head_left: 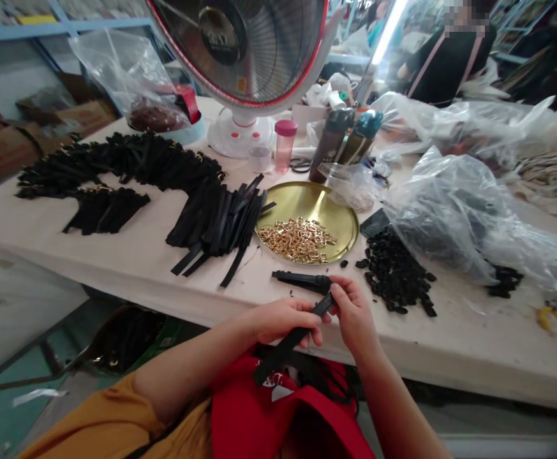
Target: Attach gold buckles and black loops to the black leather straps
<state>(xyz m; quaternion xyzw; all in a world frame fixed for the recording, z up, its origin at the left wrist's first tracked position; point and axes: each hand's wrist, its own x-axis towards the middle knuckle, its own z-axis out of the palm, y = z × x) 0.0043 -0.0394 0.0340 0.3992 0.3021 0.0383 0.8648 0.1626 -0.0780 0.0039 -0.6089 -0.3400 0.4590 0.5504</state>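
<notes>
A flat black strap (pixel 285 349) slants up from my lap between both hands. My left hand (pixel 292 322) is closed on its middle part, thumb on top. At the strap's upper end, my right hand (pixel 352 309) pinches the tip; whatever else is between those fingertips is too small to tell. Just beyond my hands, other black straps (pixel 302 279) lie on the table edge. Behind them stands a gold tray (pixel 340 217) with a heap of small gold metal buckles (pixel 302 241). Small black pieces (pixel 397 271) are piled right of the tray.
Left of the tray lie loose black straps (pixel 221 223) and a long row of bundled ones (pixel 129 156). A heater fan (pixel 244 57), a pink-lidded cup (pixel 285 146) and two bottles (pixel 333 140) stand behind. Plastic bags (pixel 460 210) and yellow-handled scissors (pixel 556 324) are at right.
</notes>
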